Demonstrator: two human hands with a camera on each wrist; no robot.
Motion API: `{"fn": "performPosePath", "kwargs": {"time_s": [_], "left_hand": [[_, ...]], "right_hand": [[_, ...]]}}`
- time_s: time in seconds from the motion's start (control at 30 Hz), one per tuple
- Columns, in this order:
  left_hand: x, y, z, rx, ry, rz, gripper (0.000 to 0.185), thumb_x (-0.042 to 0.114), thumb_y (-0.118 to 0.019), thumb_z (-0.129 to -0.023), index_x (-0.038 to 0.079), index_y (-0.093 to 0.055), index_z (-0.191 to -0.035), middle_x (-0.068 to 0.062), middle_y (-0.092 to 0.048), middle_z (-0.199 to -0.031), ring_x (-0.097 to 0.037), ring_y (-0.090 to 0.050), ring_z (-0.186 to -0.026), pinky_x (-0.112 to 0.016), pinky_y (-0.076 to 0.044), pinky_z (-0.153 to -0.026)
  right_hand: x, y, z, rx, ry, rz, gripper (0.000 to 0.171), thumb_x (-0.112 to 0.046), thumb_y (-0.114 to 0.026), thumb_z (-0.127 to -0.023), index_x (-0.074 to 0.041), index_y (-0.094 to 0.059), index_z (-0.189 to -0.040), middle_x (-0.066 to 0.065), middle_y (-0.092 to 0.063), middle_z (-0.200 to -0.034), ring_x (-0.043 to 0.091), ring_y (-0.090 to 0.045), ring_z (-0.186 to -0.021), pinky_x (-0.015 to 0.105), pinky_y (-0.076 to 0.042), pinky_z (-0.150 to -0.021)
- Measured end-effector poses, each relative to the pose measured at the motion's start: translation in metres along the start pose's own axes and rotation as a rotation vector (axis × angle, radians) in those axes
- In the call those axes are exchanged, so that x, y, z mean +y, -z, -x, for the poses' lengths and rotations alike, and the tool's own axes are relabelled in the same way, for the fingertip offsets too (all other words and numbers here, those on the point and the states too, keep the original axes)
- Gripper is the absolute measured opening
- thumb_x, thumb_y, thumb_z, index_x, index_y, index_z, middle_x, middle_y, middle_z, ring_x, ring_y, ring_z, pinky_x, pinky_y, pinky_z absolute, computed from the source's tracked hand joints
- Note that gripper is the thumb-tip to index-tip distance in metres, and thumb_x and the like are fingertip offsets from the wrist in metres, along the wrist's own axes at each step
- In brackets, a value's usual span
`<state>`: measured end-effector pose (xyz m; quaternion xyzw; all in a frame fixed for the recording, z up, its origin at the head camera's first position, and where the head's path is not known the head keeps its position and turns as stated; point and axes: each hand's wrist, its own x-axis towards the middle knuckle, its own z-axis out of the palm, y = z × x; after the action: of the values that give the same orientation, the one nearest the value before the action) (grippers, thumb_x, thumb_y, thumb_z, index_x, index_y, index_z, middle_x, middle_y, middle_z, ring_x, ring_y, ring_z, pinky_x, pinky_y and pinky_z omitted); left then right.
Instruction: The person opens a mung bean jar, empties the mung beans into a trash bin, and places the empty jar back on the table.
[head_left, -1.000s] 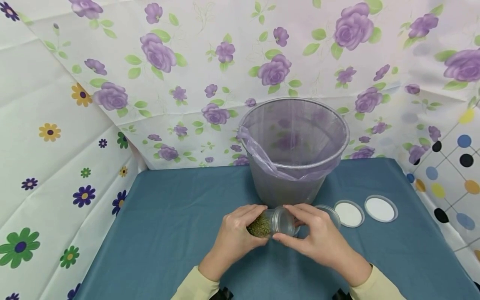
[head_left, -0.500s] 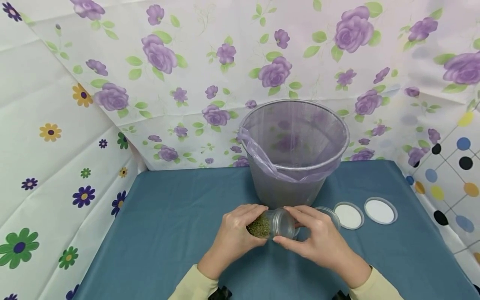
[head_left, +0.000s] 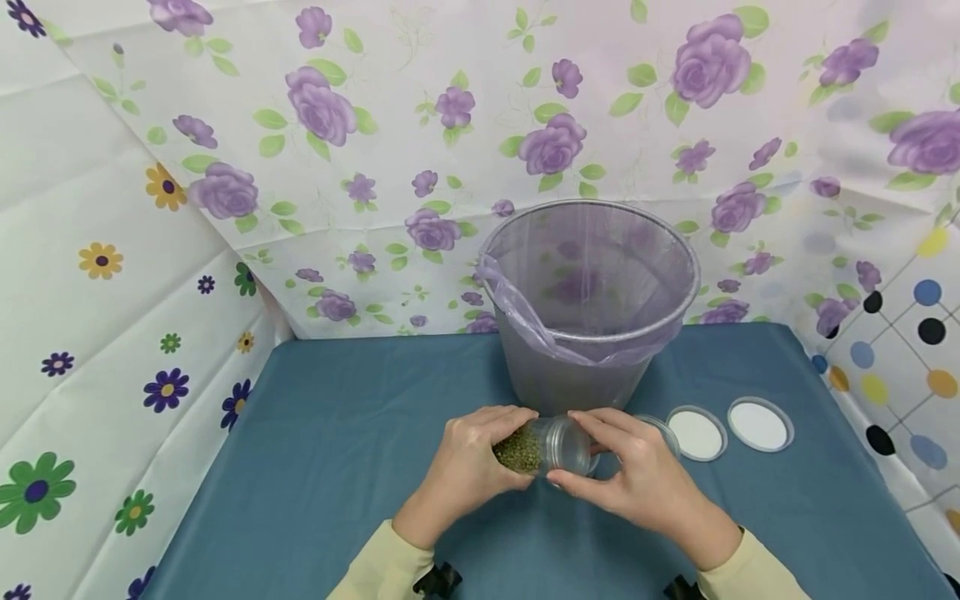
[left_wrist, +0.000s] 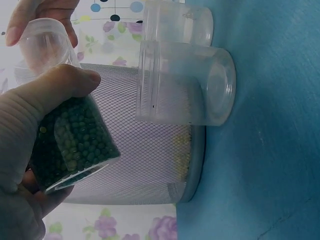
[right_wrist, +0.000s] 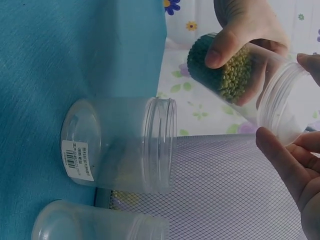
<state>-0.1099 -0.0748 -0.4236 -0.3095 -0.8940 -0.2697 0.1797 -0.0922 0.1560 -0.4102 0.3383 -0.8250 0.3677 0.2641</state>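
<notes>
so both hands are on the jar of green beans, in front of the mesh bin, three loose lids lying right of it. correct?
Two lids, not three; the head view shows it. Left hand and right hand hold the jar before the mesh bin.

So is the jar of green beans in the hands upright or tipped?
Tipped. The jar lies nearly sideways between the left hand and right hand, beans gathered at its base end.

Backdrop: white sheet with purple roses (head_left: 555, 142) across the back, white sheet with small multicolour flowers (head_left: 97, 262) on the left, dotted sheet (head_left: 911, 333) on the right. Table under a blue cloth (head_left: 337, 433). Light is even and soft
</notes>
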Motion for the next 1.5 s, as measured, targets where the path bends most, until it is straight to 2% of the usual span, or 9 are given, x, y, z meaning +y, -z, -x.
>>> {"fn": "performPosePath", "kwargs": {"time_s": [0.2, 0.4, 0.63, 0.73, 0.83, 1.0, 1.1, 1.33, 1.5], "left_hand": [[-0.002, -0.001, -0.002, -0.033, -0.002, 0.058, 0.061, 0.035, -0.087, -0.059, 0.027, -0.065, -0.116, 0.011, -0.067, -0.111, -0.005, -0.064, -0.101, -0.026, -0.056, -0.082], [-0.006, -0.005, 0.000, -0.127, 0.052, 0.177, 0.063, 0.039, -0.086, -0.061, 0.035, -0.061, -0.119, 0.012, -0.067, -0.114, -0.003, -0.064, -0.098, -0.022, -0.055, -0.079], [-0.006, -0.001, -0.002, -0.189, 0.078, 0.198, 0.064, 0.040, -0.085, -0.062, 0.037, -0.059, -0.120, 0.012, -0.066, -0.115, -0.002, -0.063, -0.098, -0.022, -0.054, -0.080], [-0.003, 0.002, -0.001, -0.186, 0.069, 0.172, 0.065, 0.039, -0.084, -0.063, 0.032, -0.059, -0.123, 0.009, -0.066, -0.116, -0.005, -0.062, -0.101, -0.025, -0.054, -0.081], [0.000, 0.002, 0.001, -0.137, 0.035, 0.098, 0.067, 0.039, -0.083, -0.065, 0.029, -0.057, -0.126, 0.008, -0.064, -0.118, -0.009, -0.061, -0.105, -0.028, -0.054, -0.083], [0.001, -0.003, 0.003, -0.019, -0.010, -0.012, 0.070, 0.037, -0.083, -0.065, 0.028, -0.055, -0.128, 0.009, -0.062, -0.119, -0.008, -0.059, -0.108, -0.027, -0.054, -0.086], [0.000, -0.005, 0.003, 0.009, 0.002, -0.018, 0.071, 0.036, -0.084, -0.063, 0.026, -0.056, -0.128, 0.008, -0.063, -0.118, -0.009, -0.061, -0.105, -0.028, -0.054, -0.085], [0.001, -0.005, -0.002, -0.053, 0.029, -0.062, 0.057, 0.037, -0.082, -0.063, 0.024, -0.063, -0.116, 0.009, -0.067, -0.108, -0.006, -0.064, -0.093, -0.026, -0.056, -0.076], [-0.003, 0.000, -0.002, -0.108, 0.029, -0.014, 0.054, 0.037, -0.083, -0.063, 0.027, -0.064, -0.113, 0.013, -0.066, -0.107, -0.002, -0.063, -0.089, -0.022, -0.055, -0.073]], "right_hand": [[0.002, 0.001, 0.000, 0.005, 0.067, 0.005, 0.063, -0.036, -0.086, -0.062, -0.006, -0.067, -0.113, 0.001, -0.066, -0.104, 0.004, -0.062, -0.073, 0.012, -0.050, -0.062], [0.005, 0.007, -0.002, -0.095, 0.133, 0.024, 0.064, -0.040, -0.083, -0.066, -0.009, -0.064, -0.118, -0.002, -0.062, -0.109, 0.008, -0.064, -0.087, 0.015, -0.052, -0.071], [0.004, 0.011, -0.004, -0.155, 0.131, 0.083, 0.066, -0.045, -0.079, -0.069, -0.013, -0.061, -0.123, -0.005, -0.059, -0.113, 0.005, -0.061, -0.095, 0.015, -0.053, -0.074], [0.001, 0.010, -0.002, -0.146, 0.055, 0.046, 0.067, -0.043, -0.080, -0.069, -0.017, -0.059, -0.126, -0.006, -0.060, -0.114, 0.003, -0.062, -0.089, 0.012, -0.051, -0.071], [-0.004, 0.008, -0.001, -0.136, -0.092, 0.014, 0.064, -0.046, -0.078, -0.071, -0.020, -0.058, -0.126, -0.005, -0.062, -0.112, 0.001, -0.062, -0.079, 0.009, -0.050, -0.064], [-0.013, 0.004, -0.003, -0.144, -0.358, 0.044, 0.061, -0.060, -0.070, -0.072, -0.017, -0.063, -0.116, -0.004, -0.067, -0.092, -0.003, -0.059, -0.064, 0.014, -0.049, -0.054], [-0.015, 0.003, -0.005, -0.138, -0.420, 0.008, 0.058, -0.060, -0.070, -0.071, -0.016, -0.066, -0.110, -0.005, -0.068, -0.085, -0.003, -0.060, -0.062, 0.015, -0.051, -0.054], [-0.012, 0.001, -0.005, -0.113, -0.312, -0.115, 0.049, -0.048, -0.077, -0.071, -0.020, -0.066, -0.109, -0.009, -0.067, -0.096, 0.002, -0.066, -0.078, 0.018, -0.056, -0.061], [-0.009, 0.001, -0.002, -0.134, -0.206, -0.076, 0.055, -0.046, -0.078, -0.070, -0.014, -0.066, -0.113, -0.003, -0.067, -0.100, 0.005, -0.066, -0.078, 0.019, -0.056, -0.062]]}}
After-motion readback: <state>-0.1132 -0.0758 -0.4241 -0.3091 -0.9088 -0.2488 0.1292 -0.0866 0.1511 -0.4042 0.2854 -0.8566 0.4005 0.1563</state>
